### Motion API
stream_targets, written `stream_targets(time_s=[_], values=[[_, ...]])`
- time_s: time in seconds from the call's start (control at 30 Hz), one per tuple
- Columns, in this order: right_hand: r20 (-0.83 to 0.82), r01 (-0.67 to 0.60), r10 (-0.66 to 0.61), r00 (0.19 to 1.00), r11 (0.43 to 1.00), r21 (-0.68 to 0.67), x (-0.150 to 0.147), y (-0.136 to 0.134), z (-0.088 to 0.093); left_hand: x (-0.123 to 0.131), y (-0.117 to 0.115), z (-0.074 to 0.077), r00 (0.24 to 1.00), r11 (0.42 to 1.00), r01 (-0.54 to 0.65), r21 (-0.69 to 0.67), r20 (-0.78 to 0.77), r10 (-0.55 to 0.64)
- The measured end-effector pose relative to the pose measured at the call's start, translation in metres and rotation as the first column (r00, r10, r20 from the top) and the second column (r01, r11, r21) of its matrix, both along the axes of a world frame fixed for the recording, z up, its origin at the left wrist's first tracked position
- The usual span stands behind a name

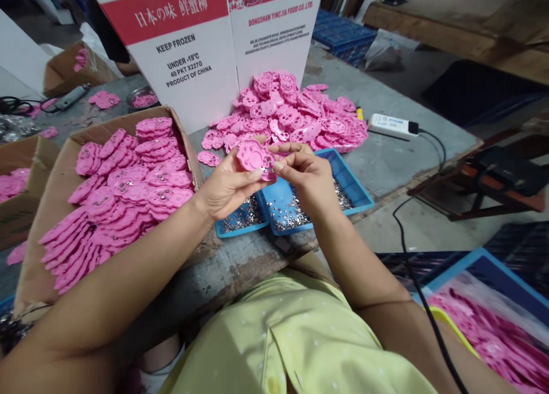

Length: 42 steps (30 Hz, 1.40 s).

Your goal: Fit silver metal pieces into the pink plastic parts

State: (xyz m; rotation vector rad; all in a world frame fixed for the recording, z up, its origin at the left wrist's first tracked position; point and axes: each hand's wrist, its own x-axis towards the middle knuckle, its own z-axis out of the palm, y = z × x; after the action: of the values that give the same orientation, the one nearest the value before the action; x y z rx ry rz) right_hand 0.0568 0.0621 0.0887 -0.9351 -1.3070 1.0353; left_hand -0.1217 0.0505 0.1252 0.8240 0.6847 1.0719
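Observation:
My left hand [229, 185] is closed around a pink plastic piece [252, 155] with a round recess and small holes, held up over the blue trays. My right hand [306, 174] pinches at the piece's right edge, thumb and forefinger together; any small part between those fingertips is too small to make out. Beneath the hands, a blue tray [362, 202] holds many tiny shiny metal parts [295, 211]. Another blue tray [240, 229] beside it, partly hidden by my left hand, has similar parts. Behind them rises a heap of loose pink pieces [295, 111].
An open cardboard box [32, 268] with stacked pink pieces [128, 182] stands on the left. A white printed carton [189, 62] stands upright behind. At right, a white power strip [392, 126] trails a black cable [405, 245]. A blue crate [463, 268] with pink pieces sits lower right.

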Motion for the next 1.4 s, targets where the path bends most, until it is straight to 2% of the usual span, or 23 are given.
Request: stream_targets(time_s=[0.3,0.7,0.9,1.03,1.23,1.4], values=[[-0.028,-0.030,0.030,0.999,0.999,-0.016,-0.006,0.003,-0.002,-0.001,-0.001,-0.001,1.000,1.000,0.010,0.010,-0.014,-0.010],[-0.032,0.015,-0.014,0.999,1.000,0.025,-0.015,0.003,-0.009,0.000,-0.001,0.001,1.000,0.999,0.008,0.033,-0.014,-0.008],[-0.130,-0.066,0.055,0.990,0.994,-0.083,-0.015,0.003,-0.014,0.001,0.001,0.003,1.000,0.999,-0.020,-0.031,0.013,0.020],[-0.094,-0.064,0.053,0.994,0.991,-0.119,-0.012,0.005,-0.022,0.000,0.002,0.003,0.999,0.998,-0.032,-0.047,-0.009,0.032],[-0.057,0.010,-0.015,0.998,0.996,-0.089,-0.008,0.005,-0.038,0.000,0.002,0.001,0.993,0.997,-0.081,0.000,-0.091,0.081],[0.089,0.005,0.003,0.996,0.995,-0.096,-0.005,-0.002,-0.048,-0.001,0.006,-0.005,0.991,0.997,-0.078,0.003,-0.113,0.078]])
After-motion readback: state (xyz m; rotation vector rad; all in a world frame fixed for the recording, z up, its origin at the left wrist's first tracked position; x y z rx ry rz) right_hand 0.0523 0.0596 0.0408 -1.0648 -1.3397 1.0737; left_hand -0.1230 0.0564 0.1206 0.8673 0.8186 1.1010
